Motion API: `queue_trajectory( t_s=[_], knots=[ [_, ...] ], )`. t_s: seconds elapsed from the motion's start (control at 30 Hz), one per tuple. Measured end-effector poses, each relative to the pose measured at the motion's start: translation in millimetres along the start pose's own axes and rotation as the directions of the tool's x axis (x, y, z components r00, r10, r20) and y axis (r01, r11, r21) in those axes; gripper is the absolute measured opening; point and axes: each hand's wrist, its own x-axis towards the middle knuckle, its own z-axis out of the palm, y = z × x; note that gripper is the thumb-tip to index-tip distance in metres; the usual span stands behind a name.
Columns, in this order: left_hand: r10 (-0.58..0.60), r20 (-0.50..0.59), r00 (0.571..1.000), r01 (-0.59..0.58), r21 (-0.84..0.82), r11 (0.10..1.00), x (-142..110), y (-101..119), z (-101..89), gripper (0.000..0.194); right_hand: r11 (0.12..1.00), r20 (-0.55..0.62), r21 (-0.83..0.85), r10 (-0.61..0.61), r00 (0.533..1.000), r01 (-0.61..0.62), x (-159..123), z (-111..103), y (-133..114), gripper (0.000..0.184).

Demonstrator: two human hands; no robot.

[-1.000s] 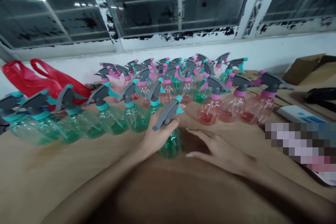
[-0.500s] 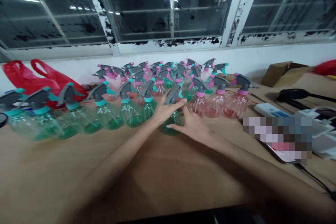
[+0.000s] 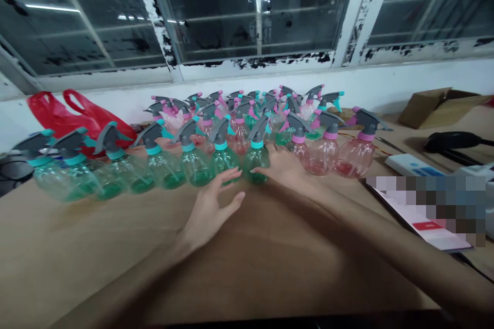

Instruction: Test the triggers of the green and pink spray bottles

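Observation:
A green spray bottle [image 3: 256, 158] with a grey trigger and teal collar stands upright at the right end of a front row of green spray bottles [image 3: 162, 162]. My left hand [image 3: 210, 211] hovers open just in front of it, fingers spread, holding nothing. My right hand [image 3: 283, 167] lies flat with its fingertips against the bottle's right side. Pink spray bottles [image 3: 339, 151] continue the row to the right.
Several more pink and green spray bottles [image 3: 247, 108] crowd toward the white wall. A red plastic bag [image 3: 69, 115] sits at left. A cardboard box [image 3: 436, 105], a black object [image 3: 451, 140] and a white device [image 3: 409, 164] lie at right on the brown table [image 3: 116, 247].
My left hand set the green bottle down in the front row, let go and drew back toward me. My right hand stayed against the bottle's side.

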Motion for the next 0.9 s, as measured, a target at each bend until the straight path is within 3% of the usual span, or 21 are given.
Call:
queue_trajectory(
  t_s=[0.13,0.33,0.47,0.53,0.67,0.9],
  knots=[
    [-0.054,0.06,0.997,0.05,0.054,0.997,-16.6,-5.4,1.6,0.032,1.0,-0.015,-0.009,-0.019,1.0,0.019,4.5,4.5,1.0,0.067],
    [-0.083,0.092,0.992,0.081,0.03,0.996,-17.5,-13.5,9.5,0.025,0.999,-0.059,-0.021,-0.042,0.997,0.041,6.3,8.9,-4.0,0.07],
    [-0.119,0.119,0.986,0.117,0.025,0.993,-15.9,-13.9,16.0,0.02,0.998,-0.088,-0.02,-0.059,0.994,0.058,-1.4,2.0,-3.6,0.078],
    [-0.127,0.134,0.983,0.125,0.024,0.992,-14.6,-13.2,18.6,0.019,0.998,-0.097,-0.016,-0.069,0.993,0.068,-10.1,-5.7,0.2,0.072],
    [-0.144,0.154,0.978,0.14,0.034,0.99,-9.9,-11.8,22.9,0.018,1.0,-0.101,0.006,-0.021,0.995,0.022,-32.8,-23.3,19.7,0.036],
    [-0.138,0.183,0.973,0.136,0.024,0.99,0.1,-10.6,34.8,0.015,0.985,-0.277,0.002,0.164,0.947,-0.17,-45.8,-36.0,65.1,0.043]
  ],
)
